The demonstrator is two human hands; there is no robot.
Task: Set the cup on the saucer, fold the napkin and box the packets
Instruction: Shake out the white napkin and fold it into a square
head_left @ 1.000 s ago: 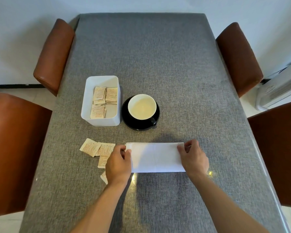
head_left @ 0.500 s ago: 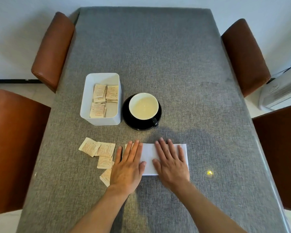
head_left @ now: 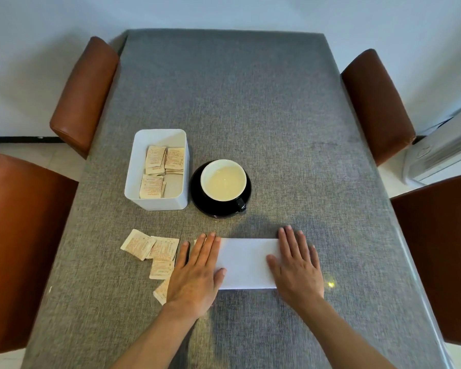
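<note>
A folded white napkin (head_left: 246, 262) lies flat near the table's front. My left hand (head_left: 196, 272) presses flat on its left end and my right hand (head_left: 297, 265) presses flat on its right end, fingers straight. A black cup with a white inside (head_left: 223, 180) stands on a black saucer (head_left: 197, 201) behind the napkin. A white box (head_left: 159, 203) left of the saucer holds several beige packets (head_left: 165, 161). Several loose packets (head_left: 149, 249) lie on the table left of my left hand, one partly under it.
The grey cloth table (head_left: 250, 115) stretches far back. Brown chairs stand at the left (head_left: 85, 91) and right (head_left: 375, 102) sides, with nearer chairs at both edges. A white appliance (head_left: 442, 153) sits on the floor at the right.
Both hands went from pinching the napkin's ends to pressing flat near its middle, then slid apart outward to its two ends.
</note>
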